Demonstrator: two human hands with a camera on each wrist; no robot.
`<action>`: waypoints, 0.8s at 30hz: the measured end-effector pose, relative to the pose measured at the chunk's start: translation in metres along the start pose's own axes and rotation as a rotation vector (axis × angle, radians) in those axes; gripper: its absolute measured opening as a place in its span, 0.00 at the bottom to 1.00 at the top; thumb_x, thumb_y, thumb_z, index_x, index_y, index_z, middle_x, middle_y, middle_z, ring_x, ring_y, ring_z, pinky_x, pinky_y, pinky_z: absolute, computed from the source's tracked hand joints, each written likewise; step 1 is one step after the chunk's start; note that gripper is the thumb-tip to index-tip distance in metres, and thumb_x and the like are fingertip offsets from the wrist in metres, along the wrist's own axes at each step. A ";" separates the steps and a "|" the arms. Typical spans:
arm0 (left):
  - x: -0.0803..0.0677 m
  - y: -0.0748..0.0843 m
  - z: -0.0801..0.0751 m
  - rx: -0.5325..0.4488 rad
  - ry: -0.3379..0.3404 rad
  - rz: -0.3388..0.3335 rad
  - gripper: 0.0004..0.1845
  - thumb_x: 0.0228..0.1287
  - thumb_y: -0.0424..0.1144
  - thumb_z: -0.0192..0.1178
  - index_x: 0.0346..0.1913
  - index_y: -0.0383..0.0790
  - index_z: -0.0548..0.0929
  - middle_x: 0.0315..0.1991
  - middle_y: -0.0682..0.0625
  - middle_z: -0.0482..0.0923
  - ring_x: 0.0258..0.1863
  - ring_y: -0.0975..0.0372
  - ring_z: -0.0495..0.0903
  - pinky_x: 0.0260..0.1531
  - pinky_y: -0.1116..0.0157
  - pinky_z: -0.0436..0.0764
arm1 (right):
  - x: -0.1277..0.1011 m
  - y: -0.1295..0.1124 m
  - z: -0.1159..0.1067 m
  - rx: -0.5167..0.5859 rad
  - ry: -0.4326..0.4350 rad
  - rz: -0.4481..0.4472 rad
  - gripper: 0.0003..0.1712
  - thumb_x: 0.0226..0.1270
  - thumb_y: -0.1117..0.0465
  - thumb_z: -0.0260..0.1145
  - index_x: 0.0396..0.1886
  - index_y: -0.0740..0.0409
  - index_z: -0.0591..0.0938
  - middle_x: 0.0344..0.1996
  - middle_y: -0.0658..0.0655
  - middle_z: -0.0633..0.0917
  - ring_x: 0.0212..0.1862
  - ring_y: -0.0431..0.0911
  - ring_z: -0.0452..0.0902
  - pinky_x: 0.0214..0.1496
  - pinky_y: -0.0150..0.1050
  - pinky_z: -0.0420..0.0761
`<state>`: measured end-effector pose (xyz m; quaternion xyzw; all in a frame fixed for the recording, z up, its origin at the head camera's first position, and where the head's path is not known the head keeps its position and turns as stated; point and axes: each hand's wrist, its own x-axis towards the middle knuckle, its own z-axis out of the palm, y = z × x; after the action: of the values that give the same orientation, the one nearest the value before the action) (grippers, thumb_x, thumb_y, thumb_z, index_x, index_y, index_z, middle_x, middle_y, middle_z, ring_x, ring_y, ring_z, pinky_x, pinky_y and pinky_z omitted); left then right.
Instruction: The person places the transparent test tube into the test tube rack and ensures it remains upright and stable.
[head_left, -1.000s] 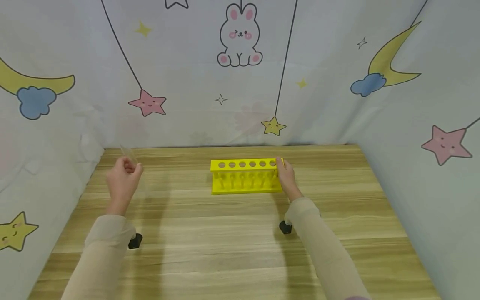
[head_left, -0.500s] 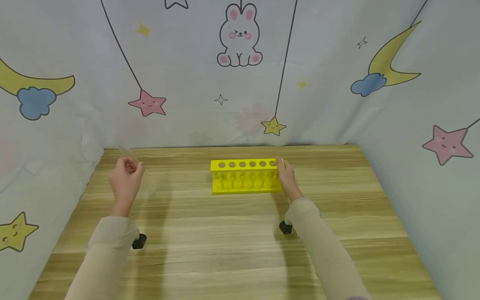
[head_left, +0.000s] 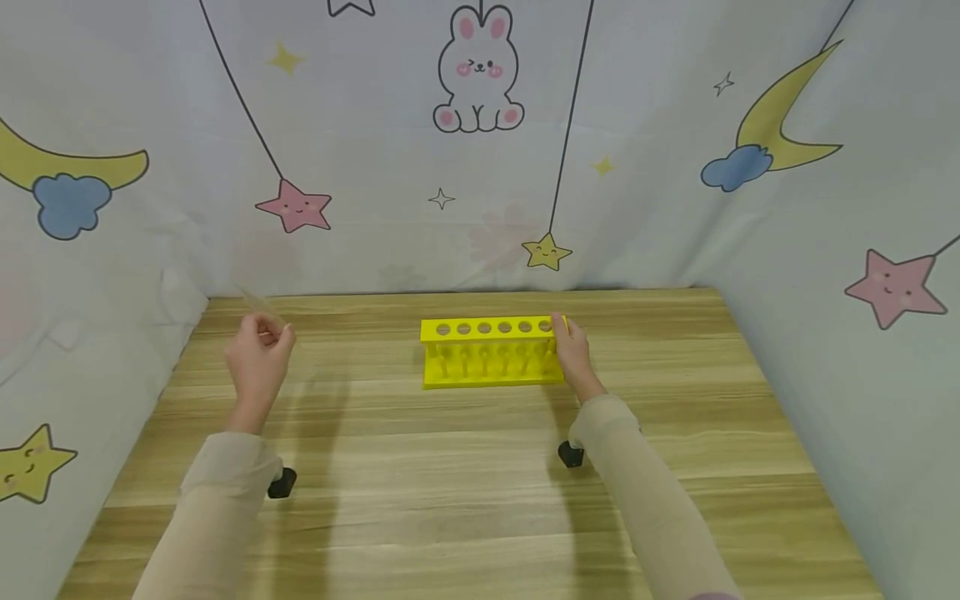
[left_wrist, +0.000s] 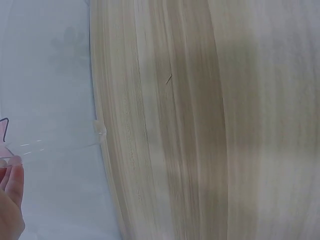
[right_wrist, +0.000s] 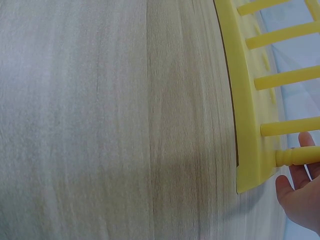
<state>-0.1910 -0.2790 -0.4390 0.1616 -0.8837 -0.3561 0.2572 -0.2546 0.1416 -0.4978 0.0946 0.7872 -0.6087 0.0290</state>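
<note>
A clear test tube (left_wrist: 59, 146) is pinched between the thumb and fingers of my left hand (head_left: 257, 360), raised over the left side of the table. Its rounded end points away from the fingertips in the left wrist view; in the head view the tube is faint. A yellow test tube rack (head_left: 491, 375) stands upright on the table, right of centre, with a row of round holes along its top. My right hand (head_left: 576, 357) grips the rack's right end, thumb on the top plate. Fingers (right_wrist: 299, 175) reach around the end post in the right wrist view.
Both things are over a wood-grain table (head_left: 420, 500). White cloth (head_left: 375, 167) printed with stars, moons and a rabbit stands along the back and both sides. A small black block (head_left: 282, 483) sits at each wrist.
My left hand has drifted slightly to the right with the test tube still pinched in it. The right hand and the rack stay in place.
</note>
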 end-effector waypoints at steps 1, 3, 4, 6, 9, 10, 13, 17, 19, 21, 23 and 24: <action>0.000 0.001 0.000 0.002 -0.001 0.002 0.09 0.55 0.41 0.55 0.32 0.37 0.72 0.26 0.52 0.74 0.26 0.83 0.69 0.26 0.87 0.66 | 0.000 0.000 0.000 0.003 -0.001 0.000 0.31 0.66 0.40 0.42 0.45 0.64 0.73 0.52 0.61 0.73 0.55 0.51 0.65 0.59 0.45 0.65; 0.001 0.003 0.001 0.005 -0.004 0.004 0.09 0.55 0.41 0.55 0.32 0.37 0.72 0.27 0.52 0.74 0.28 0.78 0.73 0.27 0.86 0.67 | 0.000 0.000 0.000 0.007 -0.001 0.001 0.30 0.66 0.41 0.42 0.44 0.64 0.73 0.52 0.61 0.73 0.55 0.51 0.65 0.59 0.45 0.65; 0.002 0.004 0.001 0.003 -0.004 0.007 0.09 0.55 0.41 0.55 0.32 0.38 0.72 0.27 0.52 0.74 0.29 0.75 0.75 0.27 0.86 0.67 | 0.000 0.000 0.000 0.008 -0.002 0.002 0.30 0.66 0.41 0.42 0.44 0.64 0.73 0.53 0.61 0.73 0.55 0.51 0.65 0.59 0.45 0.65; 0.002 0.006 0.002 -0.002 -0.001 0.019 0.09 0.54 0.41 0.55 0.31 0.38 0.72 0.26 0.52 0.74 0.30 0.70 0.77 0.27 0.87 0.67 | 0.001 0.001 0.000 0.005 -0.003 0.000 0.30 0.66 0.41 0.42 0.45 0.64 0.73 0.53 0.62 0.73 0.56 0.51 0.65 0.59 0.45 0.65; 0.004 0.010 0.004 -0.015 0.006 0.041 0.08 0.54 0.40 0.55 0.31 0.38 0.73 0.26 0.52 0.74 0.29 0.68 0.78 0.26 0.87 0.66 | 0.001 0.001 0.000 -0.002 -0.003 -0.004 0.30 0.67 0.41 0.41 0.45 0.63 0.73 0.53 0.61 0.73 0.57 0.51 0.65 0.60 0.46 0.64; 0.004 0.011 0.005 -0.017 0.006 0.047 0.08 0.54 0.40 0.56 0.31 0.37 0.73 0.26 0.52 0.74 0.29 0.67 0.79 0.26 0.87 0.66 | 0.001 0.001 -0.001 -0.004 -0.004 -0.005 0.30 0.67 0.41 0.41 0.44 0.63 0.74 0.53 0.61 0.73 0.57 0.52 0.65 0.61 0.46 0.64; 0.005 0.015 0.007 -0.027 0.005 0.065 0.09 0.54 0.40 0.56 0.32 0.36 0.74 0.26 0.51 0.75 0.29 0.67 0.79 0.25 0.88 0.67 | 0.002 0.002 -0.001 -0.006 -0.003 -0.003 0.30 0.67 0.42 0.41 0.44 0.63 0.74 0.53 0.61 0.73 0.58 0.52 0.64 0.62 0.46 0.63; 0.005 0.019 0.008 -0.029 0.001 0.080 0.09 0.54 0.39 0.56 0.32 0.36 0.74 0.26 0.49 0.77 0.28 0.71 0.77 0.25 0.88 0.66 | 0.001 0.001 -0.001 -0.001 -0.011 -0.003 0.31 0.66 0.41 0.41 0.47 0.64 0.73 0.54 0.62 0.72 0.59 0.51 0.63 0.63 0.46 0.61; 0.004 0.021 0.009 -0.031 -0.003 0.087 0.08 0.54 0.39 0.55 0.31 0.36 0.73 0.27 0.47 0.77 0.29 0.69 0.79 0.25 0.89 0.66 | 0.001 0.001 -0.001 0.008 -0.013 -0.006 0.32 0.66 0.40 0.42 0.47 0.65 0.73 0.55 0.62 0.72 0.60 0.51 0.63 0.63 0.46 0.61; 0.004 0.023 0.009 -0.037 -0.004 0.098 0.08 0.54 0.38 0.55 0.31 0.35 0.73 0.27 0.45 0.78 0.31 0.61 0.82 0.24 0.89 0.65 | 0.000 0.001 -0.001 0.015 -0.017 -0.013 0.33 0.66 0.40 0.42 0.47 0.65 0.73 0.54 0.62 0.73 0.60 0.51 0.63 0.63 0.46 0.62; 0.003 0.026 0.009 -0.045 -0.012 0.101 0.08 0.54 0.38 0.55 0.31 0.35 0.73 0.27 0.44 0.78 0.33 0.55 0.82 0.24 0.89 0.65 | 0.000 0.001 -0.001 0.021 -0.015 -0.016 0.33 0.65 0.40 0.43 0.47 0.65 0.73 0.54 0.62 0.73 0.59 0.51 0.64 0.62 0.45 0.63; 0.003 0.027 0.010 -0.049 -0.016 0.103 0.08 0.54 0.38 0.54 0.32 0.34 0.73 0.28 0.44 0.78 0.34 0.53 0.82 0.24 0.89 0.65 | 0.000 0.001 -0.001 0.023 -0.016 -0.019 0.33 0.65 0.40 0.43 0.47 0.65 0.73 0.54 0.62 0.73 0.59 0.51 0.64 0.61 0.45 0.63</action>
<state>-0.2014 -0.2562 -0.4245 0.1066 -0.8840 -0.3652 0.2718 -0.2540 0.1428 -0.4989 0.0828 0.7807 -0.6188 0.0284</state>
